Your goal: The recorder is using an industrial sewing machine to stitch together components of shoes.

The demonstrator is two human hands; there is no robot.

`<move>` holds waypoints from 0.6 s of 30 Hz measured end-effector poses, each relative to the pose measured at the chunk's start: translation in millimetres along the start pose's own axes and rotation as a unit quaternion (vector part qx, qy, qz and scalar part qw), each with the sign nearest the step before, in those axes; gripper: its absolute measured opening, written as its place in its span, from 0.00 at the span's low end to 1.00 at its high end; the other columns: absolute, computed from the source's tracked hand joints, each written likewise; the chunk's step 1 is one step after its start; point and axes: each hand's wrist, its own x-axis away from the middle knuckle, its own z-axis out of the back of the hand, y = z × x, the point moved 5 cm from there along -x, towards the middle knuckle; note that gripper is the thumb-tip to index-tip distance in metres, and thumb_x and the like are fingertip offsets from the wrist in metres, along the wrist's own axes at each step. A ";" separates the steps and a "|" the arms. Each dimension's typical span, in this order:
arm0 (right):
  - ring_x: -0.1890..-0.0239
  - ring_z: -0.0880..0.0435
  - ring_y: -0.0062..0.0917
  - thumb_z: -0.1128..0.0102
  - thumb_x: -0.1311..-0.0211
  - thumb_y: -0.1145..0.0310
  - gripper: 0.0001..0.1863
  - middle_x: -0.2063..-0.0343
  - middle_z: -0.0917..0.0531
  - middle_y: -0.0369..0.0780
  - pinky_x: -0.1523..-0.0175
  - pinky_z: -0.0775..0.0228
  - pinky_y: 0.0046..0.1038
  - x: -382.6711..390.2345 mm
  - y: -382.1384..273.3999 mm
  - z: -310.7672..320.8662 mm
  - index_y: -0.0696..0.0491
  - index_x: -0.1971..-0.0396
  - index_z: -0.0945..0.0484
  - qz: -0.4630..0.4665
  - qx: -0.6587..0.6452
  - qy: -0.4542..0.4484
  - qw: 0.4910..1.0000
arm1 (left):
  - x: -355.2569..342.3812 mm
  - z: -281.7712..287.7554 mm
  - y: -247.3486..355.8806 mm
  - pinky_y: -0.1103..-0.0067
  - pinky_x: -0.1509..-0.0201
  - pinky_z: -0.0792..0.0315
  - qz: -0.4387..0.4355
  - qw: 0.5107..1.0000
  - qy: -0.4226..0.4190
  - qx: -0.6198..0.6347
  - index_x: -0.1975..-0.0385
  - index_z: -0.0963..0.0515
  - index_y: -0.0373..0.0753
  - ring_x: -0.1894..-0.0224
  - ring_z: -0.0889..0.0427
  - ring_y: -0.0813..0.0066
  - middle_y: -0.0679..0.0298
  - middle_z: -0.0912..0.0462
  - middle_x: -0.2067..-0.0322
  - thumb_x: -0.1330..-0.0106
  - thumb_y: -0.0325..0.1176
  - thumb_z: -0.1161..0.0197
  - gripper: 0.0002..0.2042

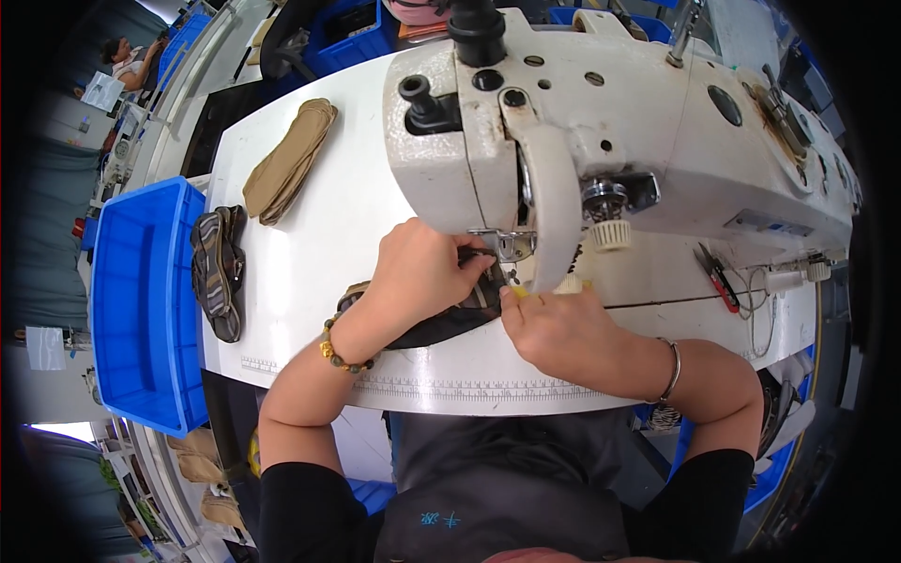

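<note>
Blue bin: rect., plastic, just beside L edge of white table.

Striped bundle: dk fabric, light stripes, elongated; lies on table nr bin.

Brown fabric stack: several pcs, long shape, rounded ends, laid at a slant, far L of table.

Bead bracelet: dk beads w/ gold-col. piece, on L wrist.

Left hand: thumb & fingertips pinched on edge of work pc, close to presser foot.

Striped fabric: the work pc, dk w/ lighter stripes; on table, partly under L hand & forearm, upper R end at presser foot.

Ruler markings: along table's front edge.

Right hand: fingers curled, tips at R end of work pc, nr machine; can't tell if gripping.

Metal bangle: silver-col., R wrist.

Sewing machine: white, blk fittings, head above both hands.

Thread snips: red/blk handles, on table, R of machine needle area, beside looped cord.
</note>
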 end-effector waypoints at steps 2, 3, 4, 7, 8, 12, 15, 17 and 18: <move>0.89 0.25 0.21 0.37 0.48 0.76 0.07 0.91 0.27 0.34 0.86 0.39 0.25 2.1 0.6 -4.5 0.64 0.70 0.18 -0.014 -0.021 -0.029 0.999 | -1.4 3.3 5.5 0.69 0.69 0.24 0.026 0.999 -0.017 -0.007 0.72 0.12 0.41 0.76 0.16 0.59 0.60 0.16 0.81 0.48 0.35 0.28 0.07; 0.89 0.25 0.21 0.37 0.48 0.76 0.07 0.91 0.27 0.34 0.86 0.39 0.25 2.0 0.5 -3.8 0.64 0.70 0.18 -0.015 -0.021 -0.028 0.999 | -1.0 4.5 6.2 0.69 0.69 0.24 0.061 0.997 -0.044 -0.016 0.72 0.13 0.41 0.75 0.16 0.60 0.60 0.16 0.80 0.48 0.34 0.28 0.07; 0.90 0.25 0.21 0.37 0.47 0.76 0.06 0.92 0.27 0.34 0.86 0.39 0.26 2.0 0.2 -3.8 0.64 0.71 0.18 -0.011 -0.019 -0.033 0.999 | -0.3 4.0 5.0 0.70 0.68 0.23 0.096 0.993 -0.071 -0.024 0.71 0.13 0.41 0.74 0.16 0.61 0.60 0.16 0.80 0.48 0.34 0.28 0.07; 0.90 0.25 0.22 0.38 0.46 0.76 0.06 0.93 0.27 0.35 0.86 0.39 0.27 0.7 -0.4 -1.9 0.65 0.71 0.18 -0.005 -0.022 -0.040 0.999 | 1.2 2.9 4.2 0.70 0.66 0.23 0.028 1.000 0.000 0.006 0.70 0.15 0.39 0.70 0.15 0.62 0.61 0.14 0.75 0.47 0.32 0.28 0.07; 0.90 0.25 0.23 0.38 0.46 0.76 0.07 0.92 0.27 0.35 0.86 0.38 0.27 0.3 -0.7 -1.4 0.65 0.71 0.18 -0.005 -0.028 -0.042 0.999 | 1.7 2.9 2.6 0.70 0.66 0.23 0.029 1.000 0.002 0.005 0.70 0.15 0.39 0.70 0.15 0.62 0.61 0.14 0.75 0.47 0.32 0.28 0.07; 0.89 0.24 0.23 0.38 0.45 0.76 0.09 0.92 0.26 0.36 0.86 0.37 0.27 2.5 -1.3 -2.1 0.66 0.67 0.17 -0.001 -0.019 -0.052 0.998 | -1.0 1.4 6.9 0.68 0.64 0.23 0.048 0.998 -0.046 0.013 0.67 0.17 0.38 0.66 0.15 0.59 0.60 0.14 0.71 0.46 0.30 0.30 0.08; 0.89 0.24 0.22 0.39 0.47 0.75 0.14 0.91 0.25 0.35 0.85 0.36 0.27 2.2 -1.2 -1.0 0.68 0.63 0.17 0.001 -0.007 -0.053 0.999 | -2.0 -2.4 5.8 0.67 0.63 0.23 0.035 0.998 -0.058 -0.001 0.66 0.18 0.38 0.66 0.16 0.55 0.58 0.14 0.71 0.46 0.29 0.31 0.08; 0.88 0.23 0.22 0.39 0.50 0.74 0.17 0.91 0.25 0.35 0.84 0.35 0.26 2.4 -0.9 -3.4 0.68 0.60 0.17 -0.006 -0.012 -0.071 0.997 | -3.8 -6.9 0.7 0.67 0.63 0.23 0.017 0.998 -0.051 -0.011 0.66 0.18 0.38 0.66 0.16 0.54 0.57 0.15 0.71 0.46 0.28 0.31 0.08; 0.88 0.23 0.22 0.39 0.50 0.74 0.17 0.91 0.25 0.35 0.84 0.35 0.26 2.0 -0.4 -5.7 0.68 0.60 0.17 -0.006 -0.010 -0.070 0.997 | -7.4 -7.0 -0.8 0.66 0.62 0.23 -0.011 1.000 -0.025 -0.009 0.65 0.18 0.37 0.66 0.16 0.52 0.56 0.15 0.71 0.46 0.27 0.32 0.09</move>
